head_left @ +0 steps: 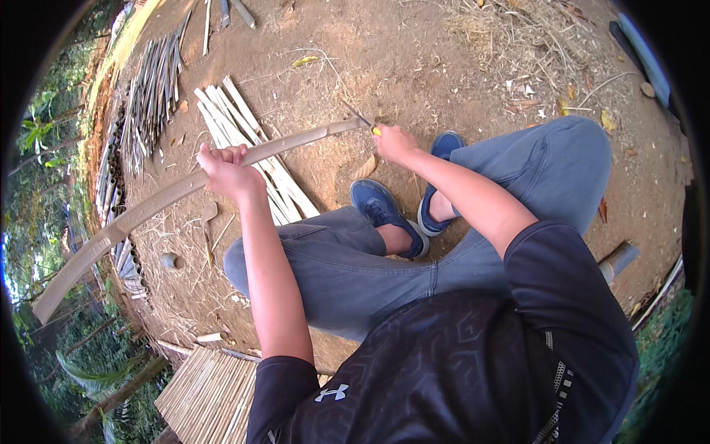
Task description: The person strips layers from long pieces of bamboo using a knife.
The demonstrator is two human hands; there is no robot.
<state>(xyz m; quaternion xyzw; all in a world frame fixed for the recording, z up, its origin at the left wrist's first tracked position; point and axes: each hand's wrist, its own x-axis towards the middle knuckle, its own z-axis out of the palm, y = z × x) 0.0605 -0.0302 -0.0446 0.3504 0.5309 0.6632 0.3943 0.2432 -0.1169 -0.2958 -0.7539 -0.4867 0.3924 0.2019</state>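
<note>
Gripping a long bamboo slat (159,201) near its middle, the left hand (225,172) has its fingers curled tight over the top edge, which keeps the slat raised off the dirt ground (414,66) and steady. The slat runs from the lower left of the view, where its broad end hangs free, up to its narrow end just beside the right hand (394,142). That hand is closed as a fist around a yellow-handled knife (364,122); the thin blade points up-left and meets the slat's tip, so the cut appears to start at that end while the other hand braces against it.

The person sits low, knees apart in blue jeans (347,259), blue shoes (384,213) planted beneath the slat; this leaves open working room between the legs.

Pale split bamboo strips (248,148) lie flat under the slat. A darker bundle of strips (151,92) lies farther left, well apart. A woven bamboo mat (211,392) sits at the lower edge.
</note>
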